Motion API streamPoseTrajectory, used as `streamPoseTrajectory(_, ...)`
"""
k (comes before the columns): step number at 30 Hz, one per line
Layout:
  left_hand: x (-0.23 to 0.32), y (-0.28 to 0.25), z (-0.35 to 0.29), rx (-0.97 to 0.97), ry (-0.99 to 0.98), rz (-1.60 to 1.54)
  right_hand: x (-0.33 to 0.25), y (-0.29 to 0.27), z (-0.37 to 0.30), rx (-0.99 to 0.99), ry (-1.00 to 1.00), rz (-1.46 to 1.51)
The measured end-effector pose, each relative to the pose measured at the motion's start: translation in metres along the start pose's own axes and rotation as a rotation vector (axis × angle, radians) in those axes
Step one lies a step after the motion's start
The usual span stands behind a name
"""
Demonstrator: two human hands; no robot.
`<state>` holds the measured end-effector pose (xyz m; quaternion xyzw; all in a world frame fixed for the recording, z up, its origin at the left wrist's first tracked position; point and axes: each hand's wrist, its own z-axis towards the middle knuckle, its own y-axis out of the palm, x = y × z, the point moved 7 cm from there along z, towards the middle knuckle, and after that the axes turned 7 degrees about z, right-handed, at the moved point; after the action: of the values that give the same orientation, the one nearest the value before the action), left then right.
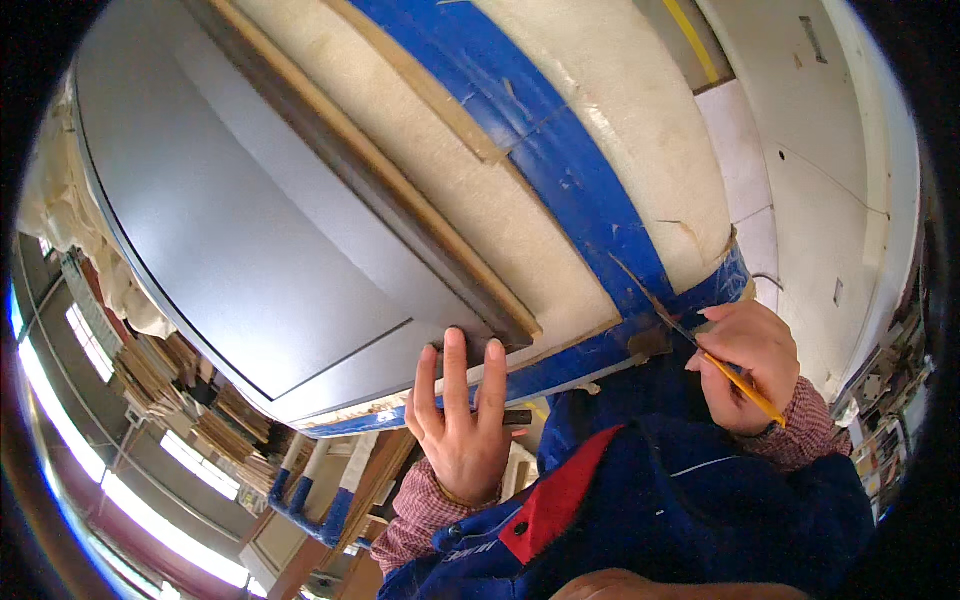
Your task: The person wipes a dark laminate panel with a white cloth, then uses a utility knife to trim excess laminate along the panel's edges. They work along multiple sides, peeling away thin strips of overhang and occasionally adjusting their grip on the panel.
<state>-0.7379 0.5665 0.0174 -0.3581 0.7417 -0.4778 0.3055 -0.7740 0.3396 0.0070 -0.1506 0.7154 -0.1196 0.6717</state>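
A large smooth grey panel [240, 210] lies on a padded bench at the left, a dark strip with a wooden edge [400, 180] along its side. My left hand [462, 430] rests its spread fingertips on the panel's near corner and grips nothing. To the right, my right hand [750, 365] is closed around a slim tool with a yellow handle [740, 382]. The tool's long, thin dark front points up and left over the blue band of the bench. Its tip is too fine to tell its exact kind.
Cream padding [640, 110] and blue covering [560, 150] form the bench top. A large white panel [820, 180] stands at the right. Stacked boards [215, 410] and a blue-and-white wrapped frame [325, 505] are at the lower left. Shelves with clutter line the right rim.
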Motion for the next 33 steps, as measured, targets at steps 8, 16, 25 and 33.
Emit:
streamPoseTrajectory(8, -0.001, -0.003, -0.002, -0.034, 0.029, -0.111, 0.016, -0.019, -0.001, -0.101, 0.095, 0.02)
streamPoseTrajectory(16, -0.003, -0.003, -0.004, -0.051, 0.04, -0.129, 0.026, -0.032, 0.003, -0.096, 0.108, 0.032)
streamPoseTrajectory(25, 0.003, -0.009, 0.002, -0.042, 0.022, -0.145, 0.021, -0.036, 0.015, -0.105, 0.06, 0.02)
streamPoseTrajectory(33, -0.019, 0.007, -0.025, -0.106, -0.104, -0.131, -0.003, -0.022, 0.016, -0.033, 0.013, 0.013)
